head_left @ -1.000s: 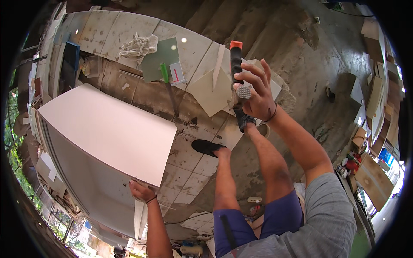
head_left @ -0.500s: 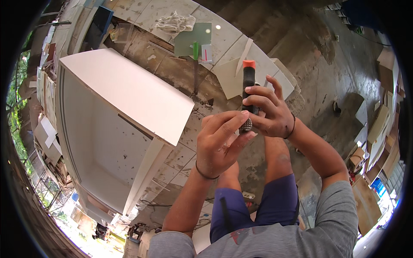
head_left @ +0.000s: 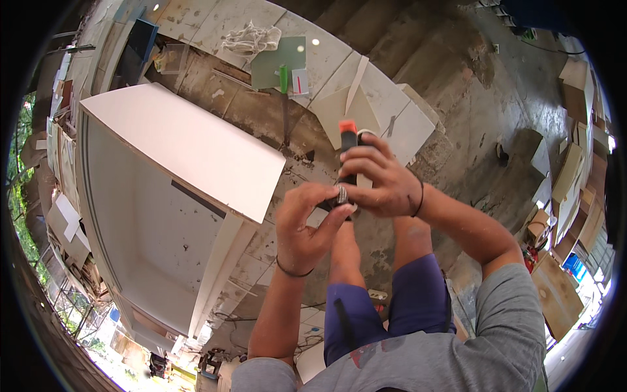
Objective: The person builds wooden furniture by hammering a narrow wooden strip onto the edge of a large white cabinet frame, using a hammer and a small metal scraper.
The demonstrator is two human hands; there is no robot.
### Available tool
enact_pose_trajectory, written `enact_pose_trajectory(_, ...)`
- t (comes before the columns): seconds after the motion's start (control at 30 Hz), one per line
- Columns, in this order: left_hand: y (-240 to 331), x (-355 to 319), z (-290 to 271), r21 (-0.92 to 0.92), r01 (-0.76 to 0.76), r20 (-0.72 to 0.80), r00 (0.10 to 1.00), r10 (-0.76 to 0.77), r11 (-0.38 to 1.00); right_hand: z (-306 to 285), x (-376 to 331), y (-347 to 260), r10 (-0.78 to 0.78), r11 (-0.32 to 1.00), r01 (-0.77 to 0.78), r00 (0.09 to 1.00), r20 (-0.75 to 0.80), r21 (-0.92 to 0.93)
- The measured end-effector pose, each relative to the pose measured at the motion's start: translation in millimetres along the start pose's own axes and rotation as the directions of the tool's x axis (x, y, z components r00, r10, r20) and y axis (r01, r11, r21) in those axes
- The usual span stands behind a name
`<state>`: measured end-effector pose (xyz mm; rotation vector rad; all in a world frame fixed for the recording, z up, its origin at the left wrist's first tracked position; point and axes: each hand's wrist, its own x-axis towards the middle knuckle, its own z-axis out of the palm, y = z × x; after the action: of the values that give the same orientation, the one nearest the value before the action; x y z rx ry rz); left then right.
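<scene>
A black hand tool with an orange-red end stands upright between my hands; its exact kind does not show. My right hand is closed around the black body, fingers across its front. At the lower end, the thumb and fingers of my left hand pinch a grey knurled knob on the tool. A rounded part beside the tool's upper end is mostly hidden behind my right fingers.
To the left lies a large open cabinet box with a white panel. Beyond it are a green-handled saw, a green-grey sheet and a bundle of white cord. Stacked boards line the right side.
Both hands and the tool have shifted left and slightly down in the view. The tool's orange end sits lower, and the left hand still pinches the knurled knob.
</scene>
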<state>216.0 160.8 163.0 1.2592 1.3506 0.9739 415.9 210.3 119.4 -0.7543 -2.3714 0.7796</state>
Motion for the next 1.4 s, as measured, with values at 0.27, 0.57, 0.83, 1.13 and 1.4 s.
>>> enact_pose_trajectory(0.27, -38, -37, 16, -0.089, 0.321, 0.091, 0.945, -0.313, 0.943, 18, -47, 1, 0.088, 0.928, -0.188, 0.950, 0.301, 0.322)
enact_pose_trajectory(0.57, -47, -33, 34, -0.099, 0.388, 0.099, 0.920, -0.379, 0.917, 25, -66, 11, 0.211, 0.953, -0.269, 0.918, 0.335, 0.136)
enact_pose_trajectory(0.83, -61, -30, 38, -0.173, 0.485, 0.256, 0.863, -0.436, 0.857, 15, -59, 0, 0.324, 0.869, -0.404, 0.901, 0.286, 0.287)
enact_pose_trajectory(1.13, -58, -23, 71, -0.610, 0.593, 0.236, 0.770, -0.593, 0.526, 13, -30, -44, 0.785, -0.115, -0.694, 0.375, 0.493, 0.711)
enact_pose_trajectory(1.4, -55, -26, 53, -0.713, 0.574, 0.219, 0.728, -0.649, 0.403, 42, -40, -33, 0.736, 0.618, -0.674, 0.677, 0.001, 0.405)
